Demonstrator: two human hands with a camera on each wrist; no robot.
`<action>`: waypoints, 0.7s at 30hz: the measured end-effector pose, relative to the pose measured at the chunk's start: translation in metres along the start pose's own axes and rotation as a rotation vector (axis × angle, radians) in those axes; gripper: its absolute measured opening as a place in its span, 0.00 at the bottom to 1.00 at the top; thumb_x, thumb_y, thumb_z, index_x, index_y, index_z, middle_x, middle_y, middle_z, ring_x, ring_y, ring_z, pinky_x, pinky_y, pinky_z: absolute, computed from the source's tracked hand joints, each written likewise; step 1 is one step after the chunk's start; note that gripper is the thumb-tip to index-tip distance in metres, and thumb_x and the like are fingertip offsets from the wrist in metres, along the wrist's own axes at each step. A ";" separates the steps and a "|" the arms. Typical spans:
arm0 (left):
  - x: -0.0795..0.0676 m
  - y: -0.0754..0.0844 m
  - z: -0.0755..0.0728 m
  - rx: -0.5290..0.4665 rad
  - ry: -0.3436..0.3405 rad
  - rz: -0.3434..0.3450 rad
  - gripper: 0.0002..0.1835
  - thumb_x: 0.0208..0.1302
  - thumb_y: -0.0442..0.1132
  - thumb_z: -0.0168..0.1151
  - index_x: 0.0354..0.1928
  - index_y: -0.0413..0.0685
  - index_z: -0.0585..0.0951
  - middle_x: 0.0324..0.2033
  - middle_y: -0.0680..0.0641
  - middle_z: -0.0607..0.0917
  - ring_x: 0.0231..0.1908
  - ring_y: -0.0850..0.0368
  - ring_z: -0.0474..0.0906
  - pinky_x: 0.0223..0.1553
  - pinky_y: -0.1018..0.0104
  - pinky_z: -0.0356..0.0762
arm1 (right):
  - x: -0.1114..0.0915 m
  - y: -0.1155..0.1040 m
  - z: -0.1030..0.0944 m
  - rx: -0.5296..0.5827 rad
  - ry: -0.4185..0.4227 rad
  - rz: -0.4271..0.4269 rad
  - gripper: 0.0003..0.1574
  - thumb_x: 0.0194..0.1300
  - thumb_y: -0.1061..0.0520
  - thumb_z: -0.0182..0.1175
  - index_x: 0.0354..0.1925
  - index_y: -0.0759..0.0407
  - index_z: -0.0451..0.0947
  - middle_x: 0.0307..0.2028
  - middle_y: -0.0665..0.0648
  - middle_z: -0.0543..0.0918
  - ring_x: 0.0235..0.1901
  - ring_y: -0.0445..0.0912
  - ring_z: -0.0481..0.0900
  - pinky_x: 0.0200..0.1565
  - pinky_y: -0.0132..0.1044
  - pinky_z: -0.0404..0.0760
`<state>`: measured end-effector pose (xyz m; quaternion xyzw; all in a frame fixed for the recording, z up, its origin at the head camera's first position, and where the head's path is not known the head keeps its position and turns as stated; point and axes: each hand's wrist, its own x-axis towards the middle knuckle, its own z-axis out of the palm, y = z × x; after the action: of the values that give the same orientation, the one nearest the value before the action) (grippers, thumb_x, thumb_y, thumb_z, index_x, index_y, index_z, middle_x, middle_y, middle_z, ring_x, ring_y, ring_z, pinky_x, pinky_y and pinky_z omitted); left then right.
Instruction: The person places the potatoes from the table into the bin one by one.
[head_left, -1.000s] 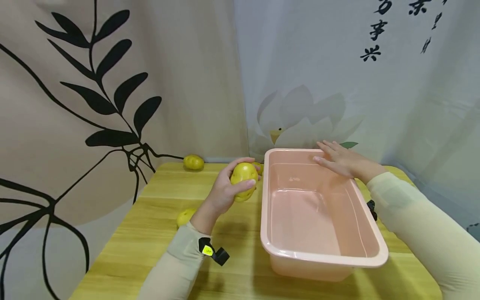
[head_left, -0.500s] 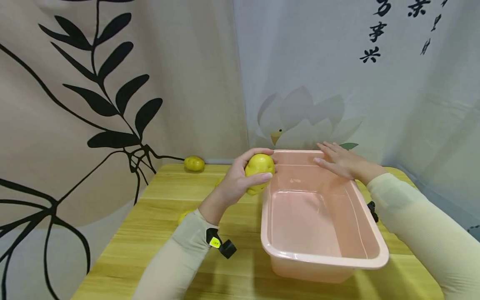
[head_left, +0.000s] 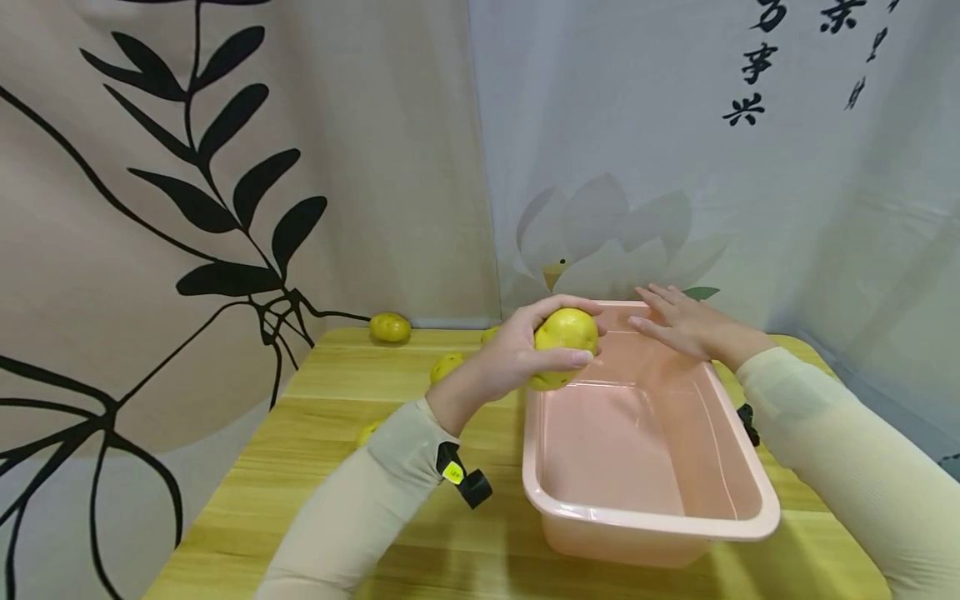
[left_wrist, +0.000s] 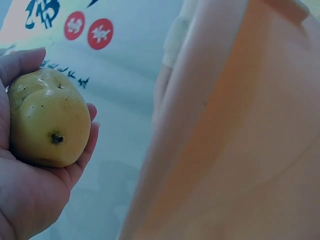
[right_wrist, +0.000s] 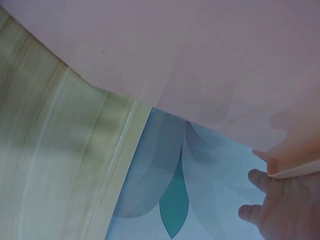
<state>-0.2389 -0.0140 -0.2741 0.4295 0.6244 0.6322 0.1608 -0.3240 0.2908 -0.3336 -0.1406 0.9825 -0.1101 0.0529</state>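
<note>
My left hand (head_left: 516,354) grips a glossy yellow fruit (head_left: 566,335), lumpy and oval, above the left rim of a pink plastic basin (head_left: 652,522). In the left wrist view, the held fruit (left_wrist: 47,117) shows small dark specks, dimples and a dark stem scar. Thumb and fingers wrap its sides. My right hand (head_left: 678,323) rests on the basin's far right rim with its fingers stretched out. From the right wrist view, part of that hand (right_wrist: 290,205) touches the rim from outside. The visible basin floor holds nothing.
More yellow fruits lie on the wooden table (head_left: 315,492) left of the basin: one at the back left edge (head_left: 390,327), one behind my left wrist (head_left: 447,365), one partly hidden near the back (head_left: 489,334) and one beside my forearm (head_left: 367,433). A printed curtain (head_left: 390,167) hangs behind.
My left hand has moved right with the yellow fruit, from over the table to above the basin's left rim. The right hand and the basin have stayed in place.
</note>
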 end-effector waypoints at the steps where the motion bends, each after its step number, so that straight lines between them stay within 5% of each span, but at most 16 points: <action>1: 0.001 0.000 0.001 0.000 -0.005 -0.003 0.25 0.57 0.29 0.58 0.58 0.42 0.68 0.47 0.43 0.77 0.43 0.48 0.77 0.40 0.57 0.77 | 0.000 0.000 0.000 -0.003 0.002 -0.002 0.53 0.60 0.23 0.32 0.71 0.51 0.42 0.69 0.63 0.44 0.66 0.63 0.38 0.57 0.67 0.43; 9: 0.019 -0.029 0.004 0.058 -0.058 -0.025 0.25 0.54 0.32 0.63 0.56 0.48 0.73 0.46 0.48 0.75 0.38 0.52 0.75 0.34 0.58 0.79 | 0.000 0.001 0.000 -0.010 0.012 -0.018 0.52 0.61 0.24 0.33 0.71 0.52 0.42 0.69 0.63 0.44 0.66 0.63 0.38 0.57 0.67 0.43; 21: 0.047 -0.025 0.016 0.089 -0.121 -0.249 0.23 0.53 0.37 0.67 0.53 0.55 0.76 0.43 0.51 0.75 0.34 0.53 0.77 0.33 0.59 0.79 | -0.001 0.002 0.000 -0.038 0.016 -0.051 0.53 0.61 0.24 0.34 0.71 0.55 0.41 0.69 0.65 0.43 0.66 0.64 0.37 0.57 0.67 0.42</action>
<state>-0.2625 0.0353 -0.2835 0.3929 0.6893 0.5521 0.2563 -0.3234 0.2926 -0.3343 -0.1659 0.9809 -0.0940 0.0394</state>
